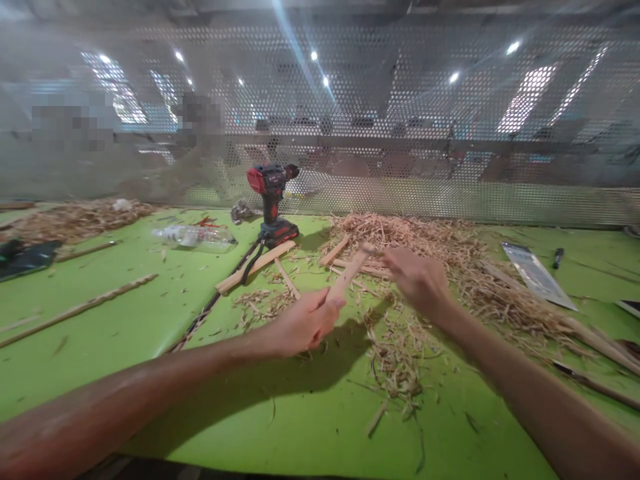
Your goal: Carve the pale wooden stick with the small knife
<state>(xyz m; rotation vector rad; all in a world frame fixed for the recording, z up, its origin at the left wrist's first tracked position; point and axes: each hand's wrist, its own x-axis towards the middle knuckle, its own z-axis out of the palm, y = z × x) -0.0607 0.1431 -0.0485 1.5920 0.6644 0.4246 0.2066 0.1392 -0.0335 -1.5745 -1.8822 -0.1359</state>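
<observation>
The left hand (307,323) is wrapped firmly around the near end of a flat strip of wood (347,277), held up at a slant above the green table (150,313). The right hand (417,277) is curled closed at the strip's far end, seemingly pinching a small tool (371,250) too blurred to identify. If that tool has an edge, a slip along the wood could nick the left hand, since nothing but that grip appears to steady the strip. Pressing too hard might also split the wood or twist it loose. The heap of shavings (400,233) just beyond could hide small pieces, and the drill (273,200), standing upright on its base, could topple if its black strap (254,263) were snagged. No brand can be read: the drill's markings are too small, and the print on the plastic bottle (197,237) and clear packet (540,275) is illegible.
</observation>
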